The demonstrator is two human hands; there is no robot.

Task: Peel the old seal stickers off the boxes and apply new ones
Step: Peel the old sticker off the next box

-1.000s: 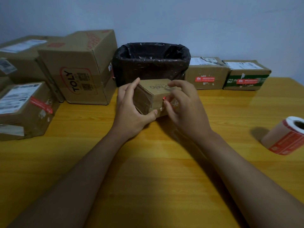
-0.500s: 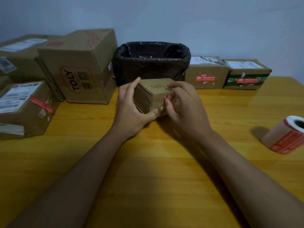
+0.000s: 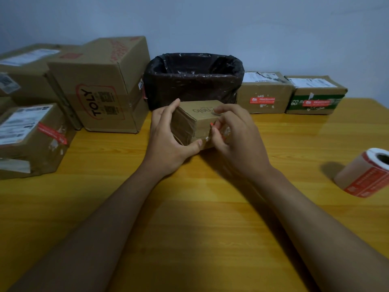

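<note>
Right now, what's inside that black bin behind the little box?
Only the crinkled black liner shows inside the bin, down its far wall. The bottom is hidden by its front wall, and the small box that the left hand holds stands before it.

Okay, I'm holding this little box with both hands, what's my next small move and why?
Probably keep pulling the red sticker off. Your right hand pinches its lifted corner while your left hand steadies the small box, and most of it seems stuck.
</note>
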